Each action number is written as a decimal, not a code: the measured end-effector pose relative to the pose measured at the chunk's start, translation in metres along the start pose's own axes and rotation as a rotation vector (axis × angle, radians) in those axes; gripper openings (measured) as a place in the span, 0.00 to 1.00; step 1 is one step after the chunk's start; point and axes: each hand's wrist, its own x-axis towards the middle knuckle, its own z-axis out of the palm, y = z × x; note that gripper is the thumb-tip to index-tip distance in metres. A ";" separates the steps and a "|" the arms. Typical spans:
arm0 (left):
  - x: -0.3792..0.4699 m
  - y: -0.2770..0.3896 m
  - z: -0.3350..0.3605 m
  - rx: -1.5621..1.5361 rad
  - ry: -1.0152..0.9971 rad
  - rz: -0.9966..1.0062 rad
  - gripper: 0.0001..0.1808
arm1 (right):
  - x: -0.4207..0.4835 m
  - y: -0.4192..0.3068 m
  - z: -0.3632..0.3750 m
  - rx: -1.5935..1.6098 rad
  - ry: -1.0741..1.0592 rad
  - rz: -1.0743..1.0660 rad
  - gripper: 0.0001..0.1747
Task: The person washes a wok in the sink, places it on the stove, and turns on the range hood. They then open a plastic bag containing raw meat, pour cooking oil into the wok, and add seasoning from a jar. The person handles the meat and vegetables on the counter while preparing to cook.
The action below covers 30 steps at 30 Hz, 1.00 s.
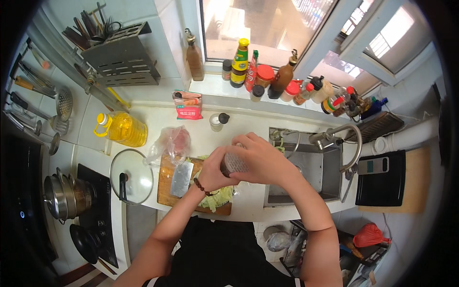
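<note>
Both my left hand (215, 168) and my right hand (263, 158) grip a textured, see-through container (236, 163), perhaps a glass or jar. My fingers hide much of it, and it is held above the front of the counter. Below my left hand lies a wooden cutting board (165, 179), with a cleaver (182, 178) flat on it. Chopped cabbage (217, 198) covers the board's right part. Behind the board, raw meat (178, 140) sits in a clear plastic bag (160, 145).
A seasoning jar (217, 122), starch packet (188, 106) and oil jug (127, 129) stand behind. Left are a glass lid (136, 179), a steel pot (64, 197) and a wok (84, 244). To the right is a sink (331, 175) with a faucet (353, 143). Bottles (240, 64) line the windowsill.
</note>
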 end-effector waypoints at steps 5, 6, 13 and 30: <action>-0.037 0.028 0.034 -0.009 0.065 -0.022 0.44 | -0.050 -0.044 -0.002 -0.129 -0.054 0.316 0.35; -0.044 0.032 0.038 0.010 0.066 -0.026 0.44 | -0.058 -0.049 0.001 -0.158 -0.093 0.407 0.36; -0.095 0.046 0.051 -0.061 -0.096 -0.013 0.46 | -0.112 -0.072 0.007 0.017 -0.178 0.213 0.36; -0.218 0.077 0.048 -0.183 -0.158 0.103 0.46 | -0.163 -0.222 0.024 -0.076 -0.375 0.409 0.42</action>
